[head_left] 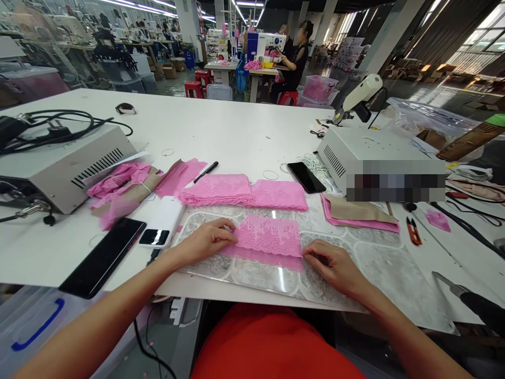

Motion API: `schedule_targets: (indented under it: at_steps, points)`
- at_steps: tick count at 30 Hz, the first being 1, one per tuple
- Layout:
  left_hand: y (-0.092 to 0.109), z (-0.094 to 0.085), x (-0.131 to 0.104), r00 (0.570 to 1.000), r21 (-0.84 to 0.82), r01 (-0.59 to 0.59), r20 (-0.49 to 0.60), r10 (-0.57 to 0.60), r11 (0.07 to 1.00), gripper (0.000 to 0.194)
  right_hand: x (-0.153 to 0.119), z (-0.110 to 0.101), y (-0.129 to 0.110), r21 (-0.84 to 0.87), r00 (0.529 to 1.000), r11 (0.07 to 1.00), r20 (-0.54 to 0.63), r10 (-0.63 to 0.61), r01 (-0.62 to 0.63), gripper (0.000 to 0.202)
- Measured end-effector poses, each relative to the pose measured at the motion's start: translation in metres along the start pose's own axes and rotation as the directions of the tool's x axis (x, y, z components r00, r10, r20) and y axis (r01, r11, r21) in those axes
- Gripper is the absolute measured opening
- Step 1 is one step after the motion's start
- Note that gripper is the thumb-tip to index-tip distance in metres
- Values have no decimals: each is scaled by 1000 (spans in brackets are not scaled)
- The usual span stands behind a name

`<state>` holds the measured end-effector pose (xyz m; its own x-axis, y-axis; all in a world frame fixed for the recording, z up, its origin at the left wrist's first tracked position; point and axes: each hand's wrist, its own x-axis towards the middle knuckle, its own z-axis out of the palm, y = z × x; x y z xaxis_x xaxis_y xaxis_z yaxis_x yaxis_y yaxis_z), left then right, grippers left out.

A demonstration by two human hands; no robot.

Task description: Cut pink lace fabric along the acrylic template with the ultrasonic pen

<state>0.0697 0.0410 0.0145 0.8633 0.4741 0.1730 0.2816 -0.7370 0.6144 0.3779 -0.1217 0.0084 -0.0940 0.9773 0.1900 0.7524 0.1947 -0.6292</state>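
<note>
A pink lace piece (270, 235) lies on a marbled mat (262, 276), over a plain pink strip (276, 259) that shows along its near edge. My left hand (215, 237) pinches the left end of the lace between thumb and fingers. At the opposite end, my right hand (325, 260) has its fingertips closed on the near right corner. Just beyond the lace sit a stack of pink lace pieces (216, 190) and a second pink lace pile (278, 195), side by side.
Grey boxes stand left (67, 163) and right (379, 150). Phones (104, 258) (305, 177) lie on the white table, with a white power bank (163, 218), a pen (205, 172), orange snips (413, 231) and a black-handled tool (469, 297). A person (298, 60) sits at a sewing machine behind.
</note>
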Motion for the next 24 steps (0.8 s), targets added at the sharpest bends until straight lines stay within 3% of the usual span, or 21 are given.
schedule_targets:
  at_steps: [7,11,24]
  points:
    - [2,-2,-10,999,-4,24,21,-24,1000,22,-11,5,-12,-38,992,993,50,-114,116,15]
    - [5,-3,-15,998,3,45,32,-45,999,20,-15,10,-10,-63,984,982,14,-180,180,15]
    - [15,-13,-26,991,74,54,118,-63,996,20,-17,14,-8,-101,984,981,82,-161,169,11]
